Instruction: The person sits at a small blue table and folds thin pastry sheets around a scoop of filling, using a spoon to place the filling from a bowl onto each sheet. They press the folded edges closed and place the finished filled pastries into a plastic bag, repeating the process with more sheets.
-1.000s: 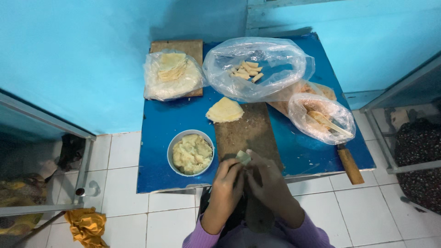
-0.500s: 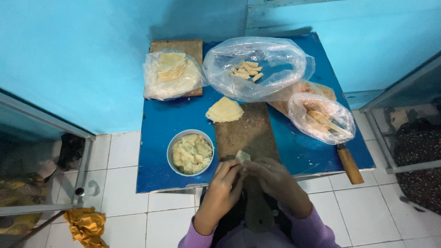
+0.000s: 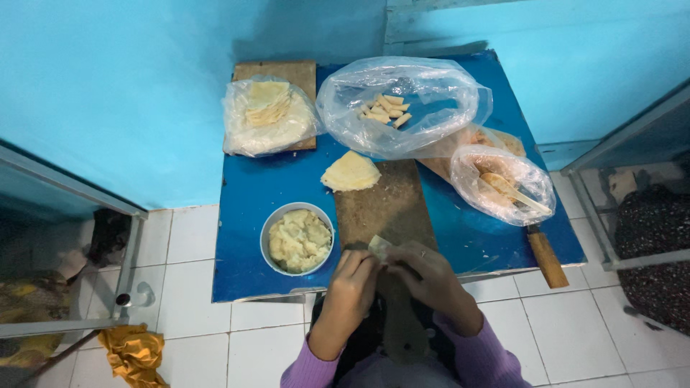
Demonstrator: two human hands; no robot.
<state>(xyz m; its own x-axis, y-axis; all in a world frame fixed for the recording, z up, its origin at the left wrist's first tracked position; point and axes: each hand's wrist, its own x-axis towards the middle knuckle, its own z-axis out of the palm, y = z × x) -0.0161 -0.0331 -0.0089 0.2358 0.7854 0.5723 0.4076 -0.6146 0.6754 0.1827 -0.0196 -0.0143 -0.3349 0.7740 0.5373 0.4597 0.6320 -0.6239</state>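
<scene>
My left hand (image 3: 353,276) and my right hand (image 3: 424,269) meet at the near edge of a low blue table (image 3: 244,208), both pinching a small pale dough wrapper (image 3: 378,248) between the fingertips. They hover over the near end of a worn wooden board (image 3: 384,205). Left of my hands stands a round metal bowl (image 3: 297,238) of pale yellow mashed filling. A small stack of triangular wrappers (image 3: 350,172) lies at the board's far end.
A clear bag with several rolled pieces (image 3: 402,104) sits at the back, and a bag of wrappers (image 3: 267,115) lies on a board at back left. Another bag (image 3: 503,183) and a wooden-handled knife (image 3: 546,255) are on the right. White floor tiles surround the table.
My hands have shifted slightly while working the wrapper; the wrapper now sits folded between the fingertips. Everything on the table stays put.
</scene>
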